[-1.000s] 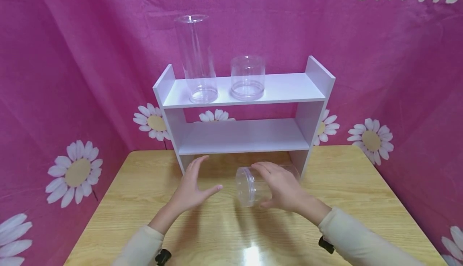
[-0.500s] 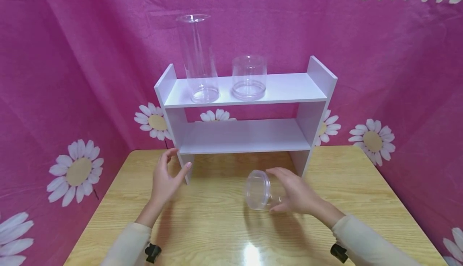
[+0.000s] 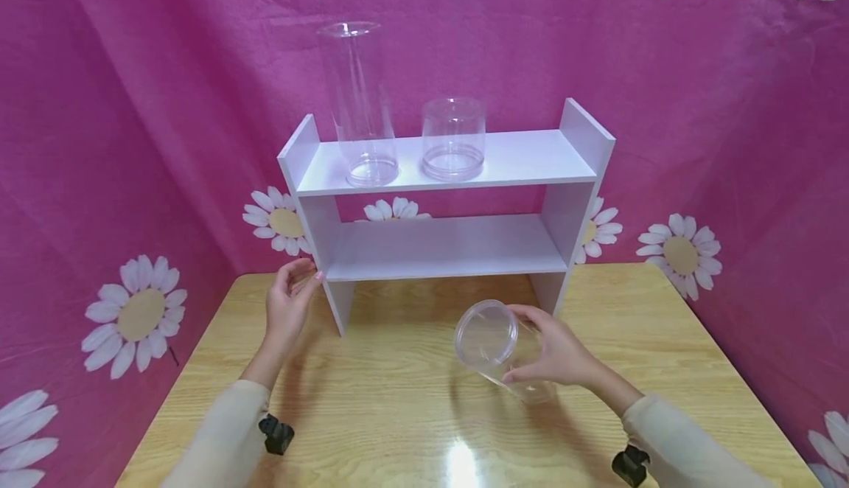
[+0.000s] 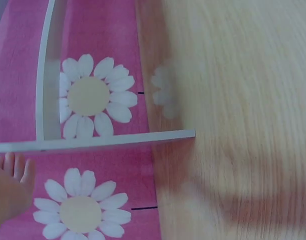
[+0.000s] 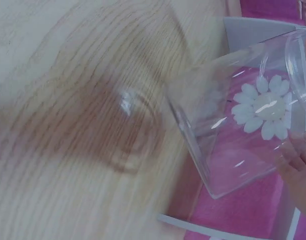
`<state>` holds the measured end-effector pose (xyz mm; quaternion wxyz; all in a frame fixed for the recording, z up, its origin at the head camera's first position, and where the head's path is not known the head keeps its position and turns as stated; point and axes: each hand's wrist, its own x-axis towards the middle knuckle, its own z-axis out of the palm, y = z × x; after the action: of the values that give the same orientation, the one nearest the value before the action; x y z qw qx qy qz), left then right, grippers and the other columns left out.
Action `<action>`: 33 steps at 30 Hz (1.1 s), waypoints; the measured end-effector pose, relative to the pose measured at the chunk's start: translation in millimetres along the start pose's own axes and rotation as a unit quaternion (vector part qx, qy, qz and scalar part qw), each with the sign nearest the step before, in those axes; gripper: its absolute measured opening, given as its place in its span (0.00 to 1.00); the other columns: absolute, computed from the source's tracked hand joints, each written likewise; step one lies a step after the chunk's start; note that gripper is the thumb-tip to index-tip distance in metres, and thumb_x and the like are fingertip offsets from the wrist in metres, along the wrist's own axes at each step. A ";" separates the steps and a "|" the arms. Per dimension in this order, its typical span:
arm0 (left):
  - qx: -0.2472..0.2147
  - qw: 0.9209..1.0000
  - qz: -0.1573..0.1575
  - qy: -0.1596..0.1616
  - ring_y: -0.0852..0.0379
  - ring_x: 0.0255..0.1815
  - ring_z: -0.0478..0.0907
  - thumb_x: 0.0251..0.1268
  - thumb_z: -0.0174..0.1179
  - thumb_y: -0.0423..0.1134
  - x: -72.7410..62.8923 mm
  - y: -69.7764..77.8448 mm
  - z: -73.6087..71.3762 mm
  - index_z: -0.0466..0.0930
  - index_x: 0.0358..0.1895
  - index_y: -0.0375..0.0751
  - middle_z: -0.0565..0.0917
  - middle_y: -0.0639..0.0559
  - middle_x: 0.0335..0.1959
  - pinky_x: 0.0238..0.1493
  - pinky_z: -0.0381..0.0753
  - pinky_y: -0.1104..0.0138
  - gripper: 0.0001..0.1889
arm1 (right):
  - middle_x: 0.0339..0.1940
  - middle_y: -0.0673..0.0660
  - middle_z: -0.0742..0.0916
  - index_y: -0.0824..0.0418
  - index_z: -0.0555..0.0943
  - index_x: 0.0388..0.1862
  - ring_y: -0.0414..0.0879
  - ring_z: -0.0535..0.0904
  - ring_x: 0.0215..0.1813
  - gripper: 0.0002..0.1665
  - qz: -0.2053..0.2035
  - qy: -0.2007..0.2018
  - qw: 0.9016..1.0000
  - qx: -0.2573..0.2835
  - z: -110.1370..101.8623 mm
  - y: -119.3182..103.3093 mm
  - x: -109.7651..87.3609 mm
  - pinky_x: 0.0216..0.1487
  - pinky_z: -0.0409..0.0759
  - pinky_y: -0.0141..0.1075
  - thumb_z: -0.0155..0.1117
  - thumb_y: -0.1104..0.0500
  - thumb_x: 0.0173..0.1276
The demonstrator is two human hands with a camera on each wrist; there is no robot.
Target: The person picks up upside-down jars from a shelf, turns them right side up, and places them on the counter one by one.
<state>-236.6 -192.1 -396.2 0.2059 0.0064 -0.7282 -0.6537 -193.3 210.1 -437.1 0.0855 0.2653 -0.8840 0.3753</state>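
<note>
A clear plastic jar (image 3: 486,335) is tilted above the table, its round lid end turned up toward the left. My right hand (image 3: 559,348) grips it round the side, near the lid. In the right wrist view the jar (image 5: 215,120) is see-through, with some of my fingers (image 5: 299,155) along its wall. My left hand (image 3: 287,304) is at the outer side of the white shelf's left panel (image 3: 317,234), fingers loosely bent and holding nothing. The left wrist view has its fingertips (image 4: 18,167) close to the panel; whether they touch it I cannot tell.
On the top board (image 3: 524,156) of the shelf stand a tall clear cylinder (image 3: 361,105) and a short clear jar (image 3: 454,141). The shelf stands toward the back of the wooden table (image 3: 385,399). A pink daisy-print cloth (image 3: 199,105) hangs behind and at both sides.
My left hand has moved left, from in front of the shelf to its left panel. The jar in my right hand has shifted slightly right and turned from lying sideways to lid end up.
</note>
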 end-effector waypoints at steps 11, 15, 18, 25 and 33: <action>-0.112 0.991 -0.057 -0.048 0.72 0.36 0.80 0.67 0.55 0.28 28.1 -2.8 -12.2 0.80 0.36 0.46 0.83 0.68 0.31 0.46 0.81 0.79 0.09 | 0.56 0.65 0.82 0.69 0.69 0.64 0.48 0.77 0.60 0.54 0.048 -0.007 0.995 0.089 -7.5 6.0 -8.5 0.64 0.73 0.52 0.85 0.58 0.37; -0.168 0.980 -0.062 -0.087 0.68 0.36 0.83 0.68 0.52 0.26 34.0 -3.9 -17.3 0.81 0.34 0.48 0.84 0.63 0.33 0.48 0.82 0.76 0.12 | 0.57 0.65 0.82 0.69 0.68 0.65 0.50 0.76 0.62 0.53 0.075 -0.013 0.991 0.113 -9.2 9.3 -11.6 0.66 0.72 0.51 0.84 0.59 0.39; -0.140 0.982 -0.063 -0.111 0.70 0.37 0.82 0.67 0.53 0.27 37.5 -4.6 -19.6 0.80 0.36 0.49 0.84 0.64 0.33 0.48 0.82 0.77 0.11 | 0.59 0.66 0.81 0.69 0.68 0.65 0.51 0.75 0.63 0.53 0.085 -0.018 0.988 0.128 -9.6 12.4 -13.8 0.67 0.74 0.43 0.83 0.59 0.41; -0.009 0.991 -0.052 -0.123 0.73 0.42 0.76 0.64 0.60 0.35 46.2 -2.2 -21.3 0.78 0.44 0.50 0.82 0.73 0.34 0.48 0.76 0.82 0.08 | 0.62 0.71 0.77 0.72 0.65 0.66 0.19 0.69 0.58 0.50 0.077 -0.014 0.980 0.182 -6.2 21.1 -14.2 0.62 0.66 0.15 0.80 0.64 0.44; -0.036 0.991 -0.062 -0.115 0.74 0.40 0.78 0.60 0.62 0.26 50.8 1.5 -21.1 0.77 0.40 0.55 0.82 0.73 0.34 0.45 0.78 0.82 0.15 | 0.62 0.74 0.76 0.73 0.64 0.66 0.18 0.69 0.57 0.50 0.084 -0.015 0.975 0.206 -1.4 25.5 -15.6 0.61 0.65 0.14 0.79 0.64 0.46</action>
<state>-276.1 -226.1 -378.7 0.0798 -0.0315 -0.7213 -0.6873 -193.8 232.1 -457.3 -0.0164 0.2082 -0.8077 0.5514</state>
